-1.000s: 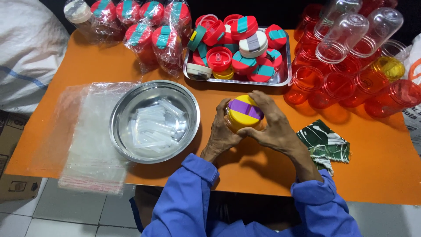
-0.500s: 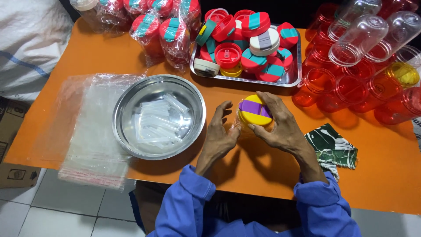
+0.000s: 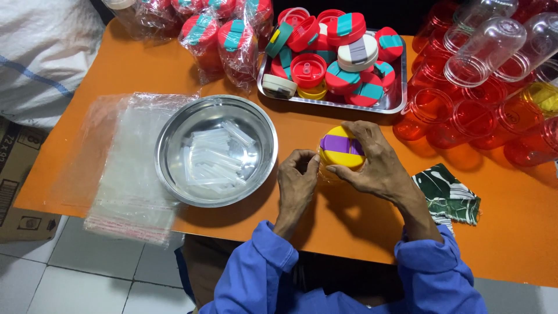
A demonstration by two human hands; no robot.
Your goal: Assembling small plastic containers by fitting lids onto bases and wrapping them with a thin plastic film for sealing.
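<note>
A bottle with a yellow lid and a purple strap [image 3: 340, 149] stands on the orange table [image 3: 139, 70]. My right hand [image 3: 375, 163] wraps around the lid from the right, fingers over its top edge. My left hand [image 3: 297, 181] touches the clear bottle body just left of the lid, fingers curled. Left of my hands stands a round steel bowl [image 3: 174, 125] holding several clear plastic tubes [image 3: 212, 157].
A steel tray [image 3: 395, 102] of red, teal and white lids sits behind the bottle. Bagged bottles [image 3: 226, 35] lie at the back. Red and clear cups [image 3: 476, 87] pile up at right. Clear plastic bags [image 3: 122, 174] lie at left, a green patterned cloth [image 3: 450, 195] at right.
Both hands have stayed on the yellow-lidded bottle; my left hand has slipped lower and leftward off the lid onto the body. The view has shifted slightly.
</note>
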